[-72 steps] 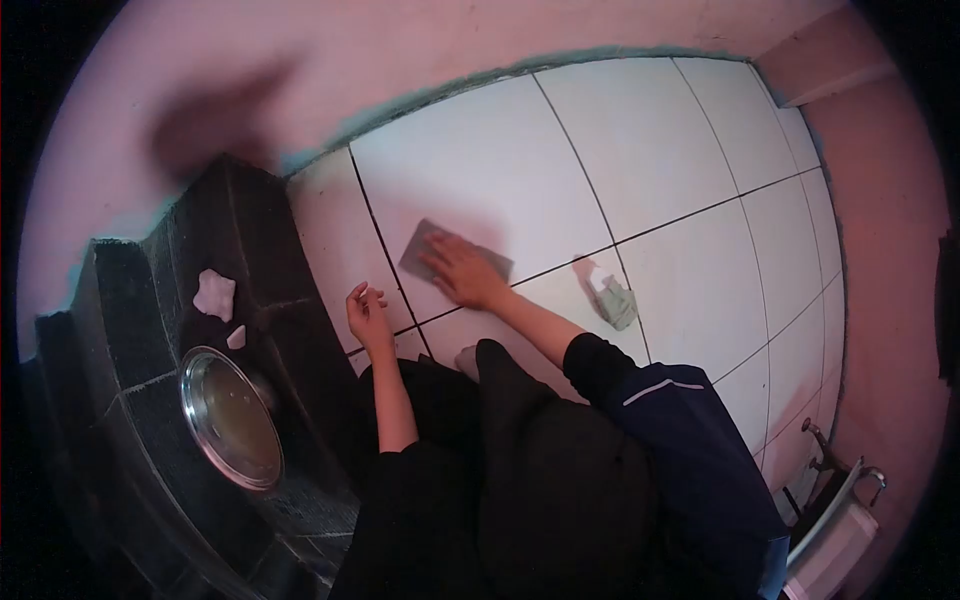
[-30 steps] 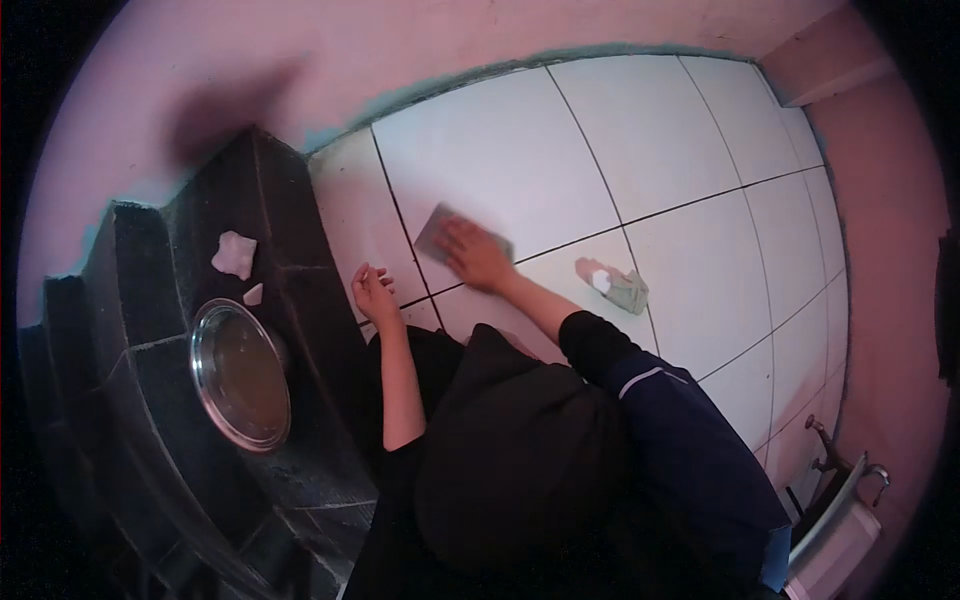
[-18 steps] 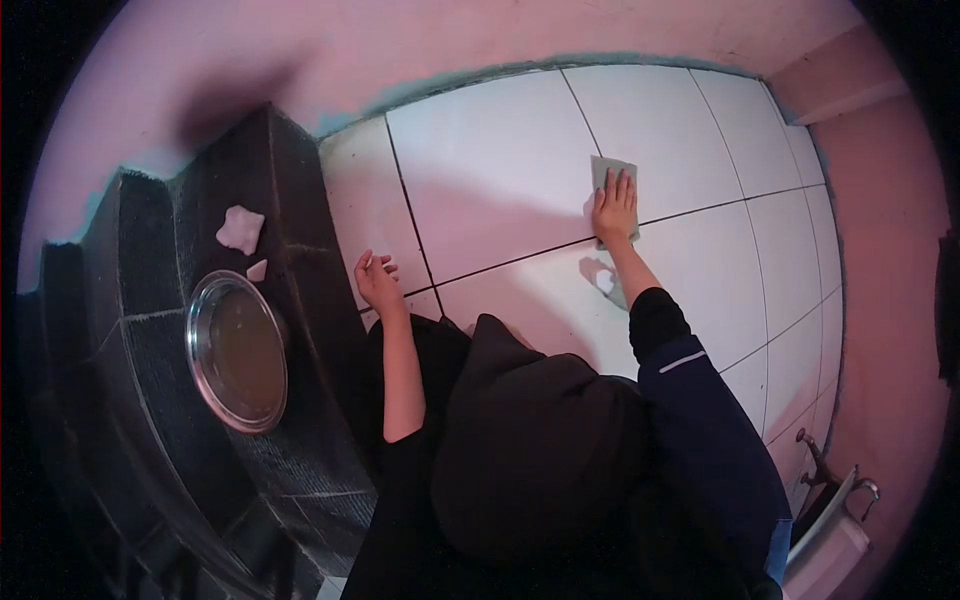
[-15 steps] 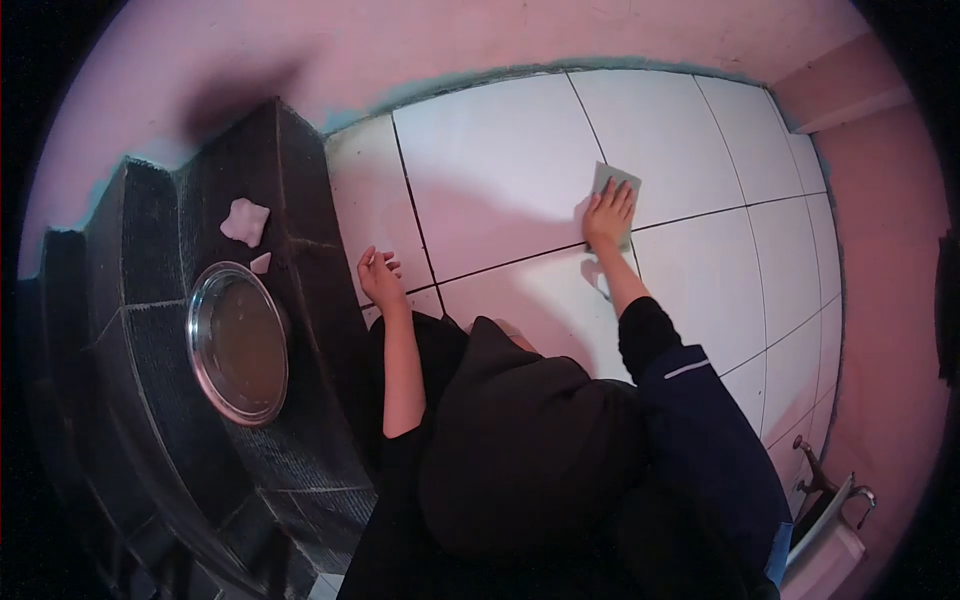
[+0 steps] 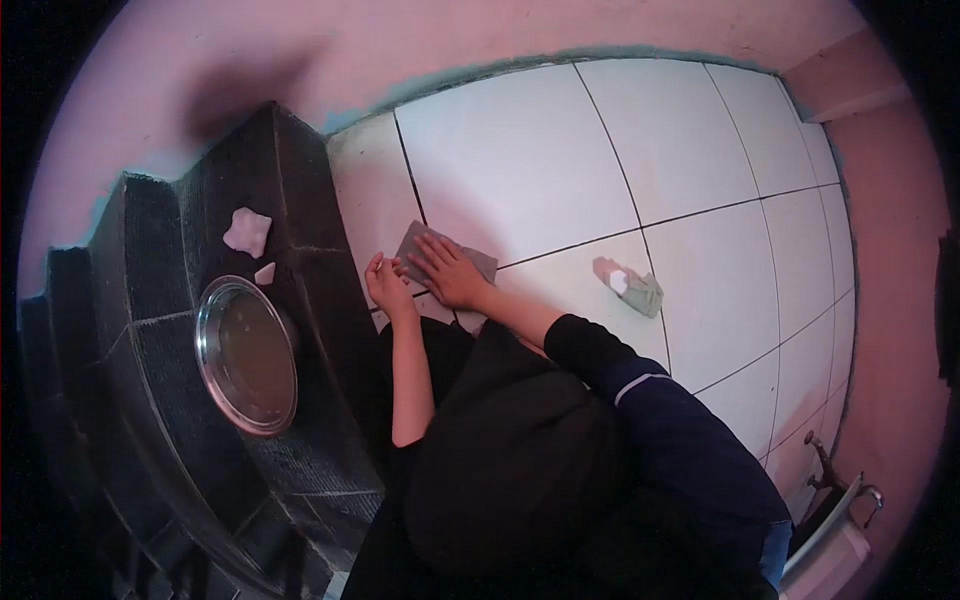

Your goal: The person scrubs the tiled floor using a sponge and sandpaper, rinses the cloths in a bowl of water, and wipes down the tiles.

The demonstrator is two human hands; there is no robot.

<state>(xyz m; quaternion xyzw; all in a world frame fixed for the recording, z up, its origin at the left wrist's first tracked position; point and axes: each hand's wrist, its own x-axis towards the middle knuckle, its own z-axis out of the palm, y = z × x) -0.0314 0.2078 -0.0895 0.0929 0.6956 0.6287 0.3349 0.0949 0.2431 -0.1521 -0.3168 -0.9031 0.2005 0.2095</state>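
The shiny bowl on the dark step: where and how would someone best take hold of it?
Probably by opposite edges of the bowl rim, coming from above, where nothing covers it. The wide lip should give something to grip, and the cloudy liquid inside suggests keeping it level.

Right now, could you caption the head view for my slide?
Right hand on a grey, cloth-like sheet over white tiles, left hand nearby.
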